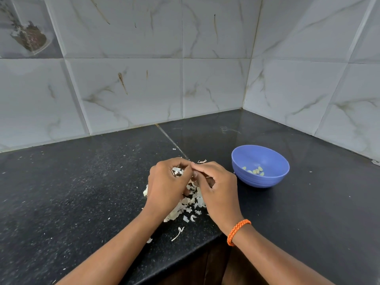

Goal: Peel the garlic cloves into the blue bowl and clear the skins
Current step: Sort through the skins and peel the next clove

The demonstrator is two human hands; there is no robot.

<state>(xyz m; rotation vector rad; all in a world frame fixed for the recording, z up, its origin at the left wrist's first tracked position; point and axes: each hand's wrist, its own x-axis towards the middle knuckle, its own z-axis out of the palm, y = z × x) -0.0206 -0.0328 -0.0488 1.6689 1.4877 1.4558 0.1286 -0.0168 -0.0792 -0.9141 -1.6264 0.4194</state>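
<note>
— Why are the hands so close over the skins (190, 204)?
— The left hand (167, 186) cups papery garlic (177, 171); the right hand (216, 186) pinches at it, likely stripping skin. The blue bowl (260, 166), just right, holds peeled cloves (254, 171).

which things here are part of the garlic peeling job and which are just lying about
Part of the job:
- blue bowl holding peeled cloves
- pile of garlic skins on the black counter
- left hand and right hand, pinching a papery piece between them

Just there:
- orange bracelet
- marble-look wall tiles
</note>
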